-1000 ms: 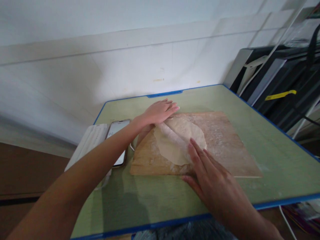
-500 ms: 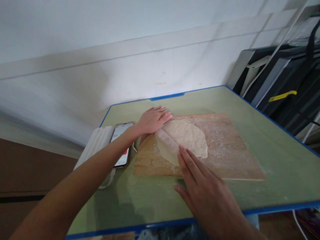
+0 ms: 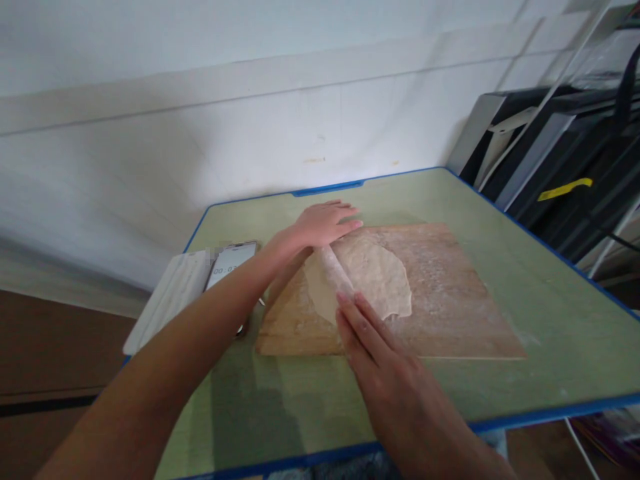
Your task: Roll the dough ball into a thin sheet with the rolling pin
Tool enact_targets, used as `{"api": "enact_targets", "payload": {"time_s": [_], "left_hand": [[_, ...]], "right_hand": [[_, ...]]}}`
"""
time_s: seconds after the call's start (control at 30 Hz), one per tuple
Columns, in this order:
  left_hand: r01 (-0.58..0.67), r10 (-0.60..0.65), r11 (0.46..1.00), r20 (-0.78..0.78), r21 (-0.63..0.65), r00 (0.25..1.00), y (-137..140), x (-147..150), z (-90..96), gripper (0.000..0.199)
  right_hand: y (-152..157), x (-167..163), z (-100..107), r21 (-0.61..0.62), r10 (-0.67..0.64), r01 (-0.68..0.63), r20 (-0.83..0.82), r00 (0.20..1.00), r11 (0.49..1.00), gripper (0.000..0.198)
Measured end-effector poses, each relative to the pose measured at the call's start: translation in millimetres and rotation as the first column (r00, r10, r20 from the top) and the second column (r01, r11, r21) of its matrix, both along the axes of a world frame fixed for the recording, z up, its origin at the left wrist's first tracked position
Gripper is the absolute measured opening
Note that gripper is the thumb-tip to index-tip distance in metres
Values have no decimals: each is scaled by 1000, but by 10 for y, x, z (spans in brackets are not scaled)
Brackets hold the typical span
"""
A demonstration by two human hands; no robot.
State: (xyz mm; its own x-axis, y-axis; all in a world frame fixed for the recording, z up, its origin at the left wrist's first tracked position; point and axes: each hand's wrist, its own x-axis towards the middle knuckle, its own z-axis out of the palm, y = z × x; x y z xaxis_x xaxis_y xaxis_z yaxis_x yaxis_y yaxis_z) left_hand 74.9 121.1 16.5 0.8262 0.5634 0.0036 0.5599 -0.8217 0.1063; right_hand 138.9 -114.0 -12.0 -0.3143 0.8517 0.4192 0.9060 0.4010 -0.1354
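A floured rolling pin (image 3: 336, 271) lies slantwise across a thin, flattened sheet of dough (image 3: 383, 273) with an uneven edge. The dough rests on a flour-dusted wooden board (image 3: 450, 293). My left hand (image 3: 330, 221) lies palm down over the pin's far end, its fingers stretched out and hiding that end. Over the near end, my right hand (image 3: 375, 347) rests with straight fingers, their tips on the pin. Neither hand wraps its fingers round the pin.
A phone (image 3: 233, 260) showing a timer and a white slab-like object (image 3: 173, 293) sit left of the board, partly behind my left forearm. The green table (image 3: 545, 313) has a blue edge. A white wall stands behind, and dark folded items (image 3: 565, 153) lean at the right.
Both hands have shifted slightly with the rolling pin over the dough; the pin now lies at a steeper slant. The camera view has moved a little.
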Motion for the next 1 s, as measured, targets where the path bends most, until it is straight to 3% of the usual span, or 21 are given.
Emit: {"api": "enact_targets", "payload": {"time_s": [0.13,0.23,0.3,0.43,0.6,0.77,0.87,1.0], "left_hand": [[-59,59,998,-34,6,998,-70,-303,21,46],[-88,88,996,-34,9,996,-83,-343,15,45],[-116,116,993,-24,7,993,-61,-262,-1,47],[-164,164,986,-4,9,986,3,46,-29,45],[-116,116,993,-9,5,993,-11,237,-15,46],[-90,90,996,-85,-5,992,-107,-94,28,46],[-105,104,995,-124,2,987,-165,-295,49,44],[-125,125,992,-138,13,983,-180,-276,54,48]], "right_hand": [[21,-107,-1,8,56,-56,44,997,998,51],[34,-94,-4,44,78,-80,44,996,996,49],[32,-43,-10,47,61,-61,6,998,997,55],[-2,99,-52,-77,71,-83,-156,985,993,68],[-36,143,-73,-113,49,-72,-199,979,991,73],[48,-19,-9,-43,178,-183,-103,979,982,57],[89,-89,2,24,178,-178,-36,983,984,53],[65,-22,-13,2,167,-168,-73,983,986,57]]}}
